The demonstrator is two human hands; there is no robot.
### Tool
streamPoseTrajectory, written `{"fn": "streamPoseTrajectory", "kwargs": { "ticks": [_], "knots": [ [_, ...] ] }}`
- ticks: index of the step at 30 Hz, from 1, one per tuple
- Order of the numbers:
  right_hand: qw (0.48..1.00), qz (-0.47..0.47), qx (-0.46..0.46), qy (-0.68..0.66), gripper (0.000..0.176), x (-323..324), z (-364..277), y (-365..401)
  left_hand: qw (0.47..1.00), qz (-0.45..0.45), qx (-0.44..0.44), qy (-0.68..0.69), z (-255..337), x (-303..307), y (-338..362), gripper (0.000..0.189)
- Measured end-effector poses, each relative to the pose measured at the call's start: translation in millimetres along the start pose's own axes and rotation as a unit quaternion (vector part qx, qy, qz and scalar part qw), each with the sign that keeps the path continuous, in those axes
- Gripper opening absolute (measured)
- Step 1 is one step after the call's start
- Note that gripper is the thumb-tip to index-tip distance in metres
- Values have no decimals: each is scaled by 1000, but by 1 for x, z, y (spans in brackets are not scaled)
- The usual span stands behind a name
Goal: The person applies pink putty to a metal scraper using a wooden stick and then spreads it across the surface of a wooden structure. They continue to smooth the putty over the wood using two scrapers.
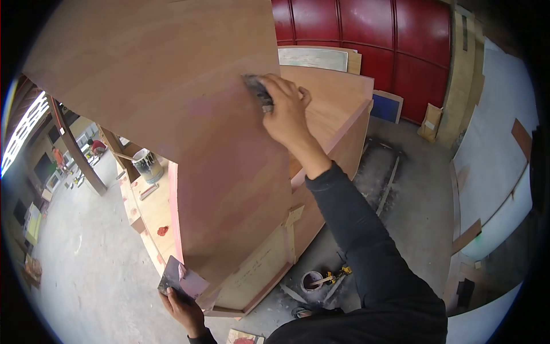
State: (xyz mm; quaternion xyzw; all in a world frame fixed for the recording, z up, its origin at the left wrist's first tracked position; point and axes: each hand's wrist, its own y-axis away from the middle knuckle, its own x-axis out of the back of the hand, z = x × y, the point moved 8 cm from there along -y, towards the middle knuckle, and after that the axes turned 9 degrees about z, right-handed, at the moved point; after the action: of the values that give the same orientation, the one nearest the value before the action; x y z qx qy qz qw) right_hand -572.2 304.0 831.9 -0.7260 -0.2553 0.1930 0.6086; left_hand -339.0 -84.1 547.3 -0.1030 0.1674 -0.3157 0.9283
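My right hand (286, 112) is raised and closed around a dark putty spreader (258, 89), its edge at the surface of a tall plywood panel (206, 195). Faint pinkish smears run across the wood below the tool. Low at the left, my left hand (186, 314) grips a flat dark putty board (170, 276). A dab of pink putty (183, 272) sits on that board, close to the panel's lower edge. My fingers partly hide the spreader's far side.
A paint-streaked can (148, 166) stands on a pale wooden bench (154, 209) at left. On the floor lie a pot (312, 280) with a stick and a yellow-black tool (345, 270). Red metal panels (366, 26) close off the back. Two people are far left.
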Motion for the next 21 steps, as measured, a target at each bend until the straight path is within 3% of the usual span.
{"fn": "streamPoseTrajectory", "kwargs": {
  "ticks": [4, 6, 8, 10, 12, 13, 15, 19, 20, 21],
  "knots": [
    [999, 41, 10, -13, 60, -13, -13, 22, 988, -23, 56, 141, -1, -10, 1, 34],
    [999, -19, 39, -34, 59, -8, -23, 33, 997, -22, 51, 59, 6, -10, 5, 30],
    [997, -65, 13, -26, 56, 6, -18, 23, 994, -23, 56, 95, 6, -13, 4, 30],
    [992, -17, -97, -76, 42, 14, 6, 2, 989, -26, 64, 131, -2, -13, 3, 30],
    [988, -10, -134, -69, 38, 6, 15, -13, 1000, -19, -16, 7, 2, -7, 1, 34],
    [984, -20, -168, -49, 39, -4, 17, -17, 1000, -18, -16, 7, 0, -5, 1, 34],
    [974, -50, -220, -1, 42, -17, 6, -22, 990, -23, 49, 129, 1, -10, 4, 33],
    [997, 3, -73, -27, 36, -16, -95, -3, 984, -15, 64, 167, 3, -10, 7, 27],
    [998, 45, -8, -52, 40, -10, -118, 11, 1000, -13, 6, 21, 10, -10, 8, 29],
    [997, 8, 24, -75, 43, -8, -126, 23, 990, -12, -53, -127, 17, -8, 10, 31]
  ]
}}
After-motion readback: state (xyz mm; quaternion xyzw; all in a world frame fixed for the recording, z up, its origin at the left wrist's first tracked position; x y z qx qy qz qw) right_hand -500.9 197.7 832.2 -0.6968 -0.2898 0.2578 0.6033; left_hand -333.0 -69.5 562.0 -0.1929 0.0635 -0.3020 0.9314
